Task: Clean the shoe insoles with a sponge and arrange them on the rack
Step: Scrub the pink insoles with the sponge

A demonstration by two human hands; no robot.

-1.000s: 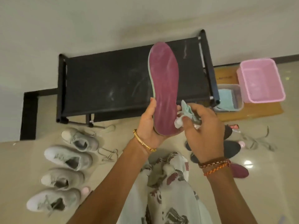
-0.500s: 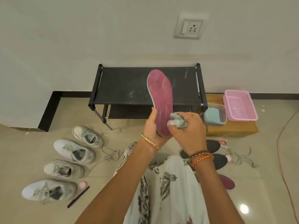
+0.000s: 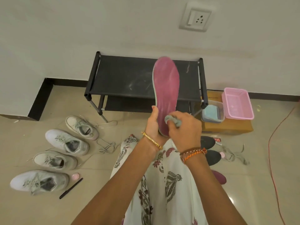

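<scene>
Your left hand [image 3: 153, 123] grips the pink insole [image 3: 166, 93] by its heel end, holding it upright in front of the black rack [image 3: 123, 75], toe pointing away from you. Your right hand [image 3: 185, 127] is closed round a small grey-green sponge [image 3: 172, 120], pressed against the lower part of the insole near the heel — the wiping step looks to be in hand on this one. The rack's top shelf shows only pale scuffs and no insoles on it; the lower shelf is mostly hidden, so nothing visible has been arranged yet. On the floor to your right, partly behind your right forearm, lie more insoles: two dark insoles [image 3: 211, 149], one beyond the other, and a maroon insole [image 3: 219, 177] nearer to you. Whether those are cleaned or waiting can't be told from here. Further right, a clear tub [image 3: 212, 112] with something pale blue inside and a pink basket [image 3: 237, 103] sit on a cardboard box [image 3: 227, 127]. Four white sneakers [image 3: 53, 151] line the floor on your left, laces loose. Judgement: early to middle of the job — one insole under the sponge, at least three more to account for, and all the racking left to do.
</scene>
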